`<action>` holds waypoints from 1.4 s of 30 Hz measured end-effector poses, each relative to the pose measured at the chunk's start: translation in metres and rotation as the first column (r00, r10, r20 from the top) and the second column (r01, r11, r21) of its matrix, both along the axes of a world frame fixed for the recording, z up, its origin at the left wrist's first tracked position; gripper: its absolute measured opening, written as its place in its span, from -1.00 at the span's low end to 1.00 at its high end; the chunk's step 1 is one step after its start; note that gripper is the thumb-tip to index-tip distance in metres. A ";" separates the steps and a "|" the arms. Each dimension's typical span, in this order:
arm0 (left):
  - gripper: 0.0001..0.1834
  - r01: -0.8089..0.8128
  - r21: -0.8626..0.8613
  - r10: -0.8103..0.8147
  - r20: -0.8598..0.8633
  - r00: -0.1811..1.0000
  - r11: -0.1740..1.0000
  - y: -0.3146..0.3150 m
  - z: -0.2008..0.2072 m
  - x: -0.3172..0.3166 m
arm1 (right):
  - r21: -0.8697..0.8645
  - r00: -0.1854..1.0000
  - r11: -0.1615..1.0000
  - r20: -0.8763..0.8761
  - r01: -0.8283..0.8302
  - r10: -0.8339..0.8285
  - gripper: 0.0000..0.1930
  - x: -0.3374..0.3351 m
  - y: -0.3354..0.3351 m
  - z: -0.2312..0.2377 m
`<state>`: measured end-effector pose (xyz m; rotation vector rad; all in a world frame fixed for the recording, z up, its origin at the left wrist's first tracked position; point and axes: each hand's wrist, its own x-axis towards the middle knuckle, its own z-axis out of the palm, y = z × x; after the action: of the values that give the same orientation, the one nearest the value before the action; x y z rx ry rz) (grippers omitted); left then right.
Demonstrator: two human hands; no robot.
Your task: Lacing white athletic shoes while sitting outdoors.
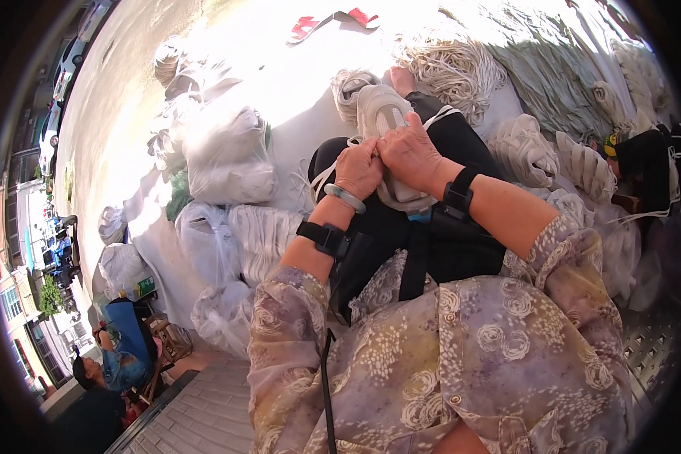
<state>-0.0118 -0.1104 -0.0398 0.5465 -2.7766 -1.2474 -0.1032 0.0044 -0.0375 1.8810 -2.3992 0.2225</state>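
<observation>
A pale beige and white sneaker upper point(380, 106) lies across my black-clad lap, its rounded toe pointing away from me. Over its lacing area my two hands meet, fingertips close together. My left hand point(358, 169) is closed in a pinch, with a white shoelace point(322, 180) trailing from beside it over my left knee. Bent over the upper's right side, my right hand point(412, 155) is closed on it; its fingers partly hide the eyelets. Another white strand crosses my right knee. What lies exactly between the fingertips is hidden.
Plastic-wrapped white bundles point(231, 163) stand to the left. A heap of loose white laces point(461, 72) lies far right of centre, beside grey-green strands point(548, 83). Nested pale uppers point(523, 150) sit to my right. A seated person point(117, 367) is at lower left.
</observation>
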 end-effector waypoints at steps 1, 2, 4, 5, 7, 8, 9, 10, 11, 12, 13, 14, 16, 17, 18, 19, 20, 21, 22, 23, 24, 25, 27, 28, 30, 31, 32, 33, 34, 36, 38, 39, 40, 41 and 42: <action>-0.67 -0.009 -0.002 0.009 -0.006 1.000 1.000 0.004 0.001 0.000 | -0.002 1.000 1.000 -0.006 -0.009 0.009 -0.95 0.000 0.000 0.003; -0.66 -0.033 -0.038 0.033 0.000 0.999 0.999 0.008 0.002 -0.001 | 0.004 1.000 1.000 -0.022 -0.020 0.020 -0.97 0.000 0.001 0.007; -0.65 -0.072 -0.066 0.072 0.004 0.997 0.995 0.011 0.000 0.003 | 0.016 0.998 0.999 -0.040 -0.045 0.045 -0.98 0.001 0.010 0.015; -0.64 -0.065 -0.145 0.067 0.009 0.998 0.987 0.011 -0.002 0.005 | -0.009 0.999 0.999 -0.005 -0.045 0.045 -0.98 -0.003 0.020 0.019; -0.64 -0.065 -0.220 0.068 0.006 0.998 0.973 0.013 -0.001 0.006 | -0.108 0.998 0.994 0.057 -0.030 0.037 -0.99 -0.013 0.049 0.031; -0.63 -0.056 -0.243 0.068 0.041 0.997 0.969 0.015 0.004 0.006 | -0.128 0.999 0.992 0.052 0.007 -0.001 -0.97 -0.024 0.072 0.036; -0.63 -0.051 -0.266 0.073 0.075 0.995 0.963 0.016 0.007 0.007 | -0.079 0.996 0.994 0.063 0.074 -0.069 -0.93 -0.038 0.099 0.044; -0.63 -0.060 -0.266 0.081 0.068 0.994 0.962 0.016 0.007 0.008 | -0.038 0.994 0.994 0.012 0.107 -0.107 -0.89 -0.058 0.130 0.049; -0.63 -0.051 -0.286 0.077 0.082 0.994 0.957 0.016 0.004 0.009 | -0.011 0.971 0.971 -0.011 0.239 -0.239 -0.88 -0.076 0.167 0.052; -0.63 -0.034 -0.302 0.065 0.092 0.994 0.953 0.016 0.002 0.007 | 0.044 0.921 0.920 -0.012 0.389 -0.389 -0.89 -0.099 0.213 0.052; -0.63 -0.037 -0.294 0.063 0.081 0.995 0.955 0.018 0.003 0.003 | 0.124 0.849 0.839 -0.076 0.529 -0.524 -0.88 -0.122 0.266 0.056; -0.68 -0.039 -0.297 0.067 0.086 0.994 0.954 0.020 0.005 0.002 | 0.149 0.776 0.761 -0.141 0.631 -0.615 -0.87 -0.140 0.317 0.057; -0.73 -0.044 -0.297 0.073 0.088 0.993 0.954 0.024 0.005 0.002 | 0.224 0.611 0.569 -0.296 0.791 -0.734 -0.86 -0.153 0.398 0.065; -0.73 -0.039 -0.325 0.076 0.101 0.992 0.945 0.027 0.003 0.003 | 0.255 0.552 0.489 -0.366 0.834 -0.750 -0.87 -0.151 0.413 0.075; -0.73 -0.031 -0.355 0.076 0.113 0.991 0.934 0.028 0.003 0.001 | 0.249 0.549 0.489 -0.368 0.836 -0.751 -0.87 -0.146 0.412 0.077; -0.73 -0.032 -0.358 0.077 0.112 0.991 0.933 0.029 0.002 0.001 | 0.286 0.671 0.610 -0.232 0.739 -0.705 -0.87 -0.134 0.398 0.078; -0.73 -0.051 -0.345 0.096 0.114 0.989 0.937 0.029 0.001 0.001 | 0.301 0.765 0.715 -0.092 0.631 -0.637 -0.86 -0.117 0.380 0.080; -0.73 -0.069 -0.341 0.116 0.119 0.986 0.938 0.030 0.001 0.001 | 0.395 0.823 0.796 0.147 0.459 -0.548 -0.84 -0.101 0.347 0.082; -0.73 -0.062 -0.352 0.110 0.117 0.987 0.934 0.030 0.002 0.001 | 0.433 0.812 0.863 0.385 0.262 -0.439 -0.82 -0.084 0.304 0.087; -0.73 -0.135 -0.340 0.154 0.028 0.988 0.931 0.032 0.004 0.002 | 0.404 0.699 0.907 0.616 0.116 -0.364 -0.80 -0.063 0.265 0.093; -0.71 -0.210 -0.325 0.201 -0.059 0.978 0.922 0.032 0.006 0.003 | 0.399 0.674 0.917 0.674 0.012 -0.303 -0.78 -0.047 0.234 0.097; -0.71 -0.203 -0.335 0.194 -0.061 0.979 0.920 0.031 0.009 0.000 | 0.346 0.635 0.937 0.735 -0.049 -0.238 -0.78 -0.035 0.205 0.100; -0.64 -0.372 -0.030 0.373 0.031 0.927 0.928 0.031 0.013 -0.011 | 0.138 0.648 0.989 0.758 -0.045 -0.076 -0.79 -0.029 0.165 0.092; -0.64 -0.358 -0.038 0.359 0.026 0.933 0.933 0.027 0.009 -0.016 | -0.017 0.710 1.000 0.704 0.003 0.009 -0.79 -0.030 0.149 0.076; -0.56 -0.510 0.157 0.513 0.021 0.858 0.846 0.013 -0.007 -0.021 | -0.137 0.816 0.977 0.576 0.165 -0.057 -0.75 -0.035 0.119 0.050; -0.56 -0.498 0.147 0.501 0.017 0.865 0.855 0.010 -0.005 -0.024 | -0.147 0.814 0.973 0.577 0.179 -0.062 -0.75 -0.038 0.108 0.031; -0.56 -0.528 0.289 0.544 0.029 0.839 0.799 0.006 -0.003 -0.023 | -0.203 0.834 0.957 0.548 0.208 -0.065 -0.75 -0.039 0.098 0.012; -0.56 -0.540 0.426 0.576 0.052 0.816 0.726 0.004 0.004 -0.025 | -0.255 0.852 0.936 0.517 0.243 -0.080 -0.75 -0.038 0.091 0.008; -0.58 -0.485 0.640 0.566 0.093 0.819 0.597 0.003 0.010 -0.024 | -0.259 0.849 0.930 0.521 0.260 -0.093 -0.75 -0.039 0.090 0.006; -0.59 -0.390 0.743 0.485 0.101 0.868 0.543 -0.007 0.023 -0.015 | -0.030 0.791 0.981 0.597 0.190 -0.134 -0.80 -0.037 0.086 0.003; -0.59 -0.254 0.850 0.354 0.086 0.931 0.462 -0.017 0.034 -0.004 | 0.002 0.760 0.979 0.630 0.204 -0.159 -0.84 -0.036 0.088 0.009; -0.59 -0.256 0.847 0.345 0.093 0.934 0.467 -0.024 0.039 0.003 | 0.034 0.736 0.979 0.654 0.199 -0.172 -0.88 -0.034 0.090 0.012; -0.59 -0.237 0.787 0.251 0.108 0.962 0.569 -0.031 0.043 0.007 | 0.035 0.730 0.977 0.659 0.211 -0.181 -0.88 -0.034 0.093 0.010; -0.58 -0.203 0.722 0.156 0.132 0.979 0.662 -0.038 0.046 0.010 | -0.056 0.766 0.972 0.627 0.228 -0.144 -0.91 -0.034 0.096 0.007; -0.66 -0.203 0.695 0.105 0.181 0.978 0.690 -0.044 0.049 0.014 | -0.150 0.802 0.960 0.589 0.235 -0.104 -0.93 -0.033 0.096 0.009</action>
<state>0.0018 -0.1541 0.0094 0.8954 -2.1521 -2.3059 -0.1365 0.1003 -0.0290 1.6489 -2.7314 1.1446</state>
